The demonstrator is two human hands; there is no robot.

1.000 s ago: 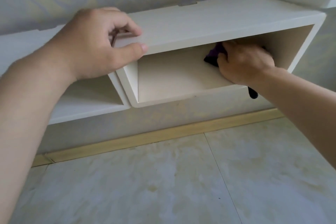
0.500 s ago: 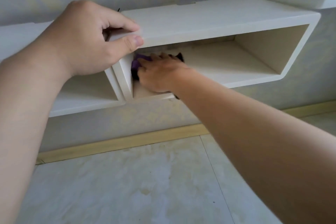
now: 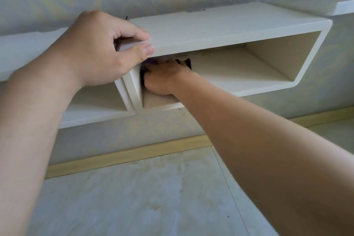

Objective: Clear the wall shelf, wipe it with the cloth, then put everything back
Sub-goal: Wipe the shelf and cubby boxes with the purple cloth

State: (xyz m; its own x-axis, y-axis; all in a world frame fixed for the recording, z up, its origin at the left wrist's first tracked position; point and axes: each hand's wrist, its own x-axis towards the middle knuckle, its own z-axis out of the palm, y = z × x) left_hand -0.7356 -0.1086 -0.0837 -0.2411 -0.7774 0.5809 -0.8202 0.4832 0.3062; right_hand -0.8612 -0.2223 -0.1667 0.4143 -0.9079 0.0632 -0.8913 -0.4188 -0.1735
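A white box-shaped wall shelf (image 3: 226, 30) hangs on the patterned wall, its inside bare. My right hand (image 3: 164, 77) is inside it at the far left end, pressing a dark purple cloth (image 3: 152, 61) against the floor and left wall of the compartment. Most of the cloth is hidden under the hand; a dark corner shows at its right. My left hand (image 3: 99, 53) grips the shelf's top left front corner, thumb on the front edge and fingers on top.
A second white shelf box (image 3: 95, 105) adjoins on the left, lower and partly hidden by my left arm. Another white ledge (image 3: 344, 6) shows at the upper right. Below are a wooden skirting strip (image 3: 134, 153) and a pale tiled floor (image 3: 153, 197).
My right hand has slid the cloth from the right part of the compartment to its far left end. My left hand has kept its grip on the shelf corner.
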